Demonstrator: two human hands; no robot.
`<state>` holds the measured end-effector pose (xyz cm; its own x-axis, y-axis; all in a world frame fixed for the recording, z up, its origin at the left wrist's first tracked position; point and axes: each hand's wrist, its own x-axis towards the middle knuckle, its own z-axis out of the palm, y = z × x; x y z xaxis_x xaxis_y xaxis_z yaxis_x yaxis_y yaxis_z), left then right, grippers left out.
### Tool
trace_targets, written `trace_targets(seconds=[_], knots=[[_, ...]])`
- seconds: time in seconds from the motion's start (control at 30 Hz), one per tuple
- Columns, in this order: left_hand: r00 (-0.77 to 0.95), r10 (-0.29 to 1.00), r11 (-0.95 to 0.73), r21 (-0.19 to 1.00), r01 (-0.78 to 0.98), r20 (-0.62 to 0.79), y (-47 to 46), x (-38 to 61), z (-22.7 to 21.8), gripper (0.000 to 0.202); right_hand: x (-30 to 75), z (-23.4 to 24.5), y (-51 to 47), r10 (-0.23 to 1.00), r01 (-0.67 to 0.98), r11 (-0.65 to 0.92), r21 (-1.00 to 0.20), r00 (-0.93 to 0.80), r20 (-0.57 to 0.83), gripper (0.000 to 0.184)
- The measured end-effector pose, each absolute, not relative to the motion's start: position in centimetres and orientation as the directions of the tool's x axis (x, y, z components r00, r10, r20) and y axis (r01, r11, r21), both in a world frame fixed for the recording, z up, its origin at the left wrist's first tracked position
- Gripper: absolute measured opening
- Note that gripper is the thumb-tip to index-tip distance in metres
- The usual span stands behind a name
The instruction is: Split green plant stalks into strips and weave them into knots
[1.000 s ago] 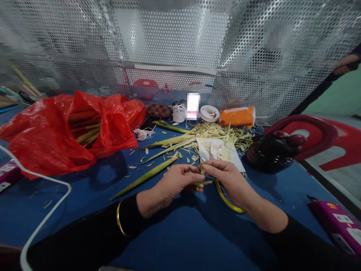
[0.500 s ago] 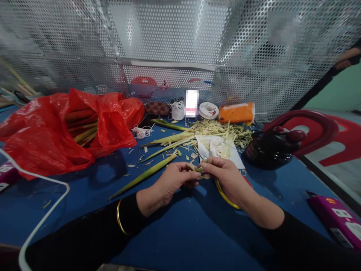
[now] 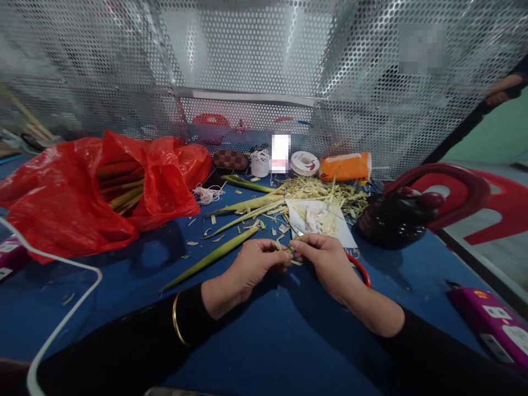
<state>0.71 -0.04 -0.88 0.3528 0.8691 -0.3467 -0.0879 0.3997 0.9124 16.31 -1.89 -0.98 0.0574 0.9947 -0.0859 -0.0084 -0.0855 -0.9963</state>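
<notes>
My left hand (image 3: 252,265) and my right hand (image 3: 324,259) meet over the blue table (image 3: 256,335), fingers pinched together on a small folded piece of green leaf strip (image 3: 289,251). A red-handled pair of scissors (image 3: 359,268) lies under my right wrist. Long green leaves (image 3: 214,254) stretch left of my hands. Just beyond them sit a white sheet (image 3: 322,220) and a heap of pale leaf trimmings (image 3: 325,192).
A red plastic bag (image 3: 78,187) with stalks lies at left. A white cable (image 3: 61,264) loops at the near left. At the back stand a thread spool (image 3: 259,163), tape roll (image 3: 305,163) and orange pack (image 3: 345,166). A dark bag (image 3: 391,220) and a purple box (image 3: 490,324) sit at right.
Both hands have drawn slightly toward me while working the leaf strip. The right wrist shifted, showing the red scissor handle instead of the yellow one.
</notes>
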Motion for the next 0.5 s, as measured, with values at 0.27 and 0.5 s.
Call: trace_targets(seconds=[0.27, 0.5], knots=[[0.317, 0.865, 0.435, 0.896, -0.088, -0.388, 0.04, 0.78, -0.33, 0.017, 16.95, -0.97, -1.53, 0.988, 0.049, -0.066, -0.997, 0.141, -0.059, 0.028], [0.297, 0.861, 0.454, 0.887, -0.087, -0.412, 0.13, 0.71, -0.22, 0.014, 16.79, -1.23, -1.48, 0.986, -0.05, -0.099, -0.994, 0.132, -0.105, 0.034]])
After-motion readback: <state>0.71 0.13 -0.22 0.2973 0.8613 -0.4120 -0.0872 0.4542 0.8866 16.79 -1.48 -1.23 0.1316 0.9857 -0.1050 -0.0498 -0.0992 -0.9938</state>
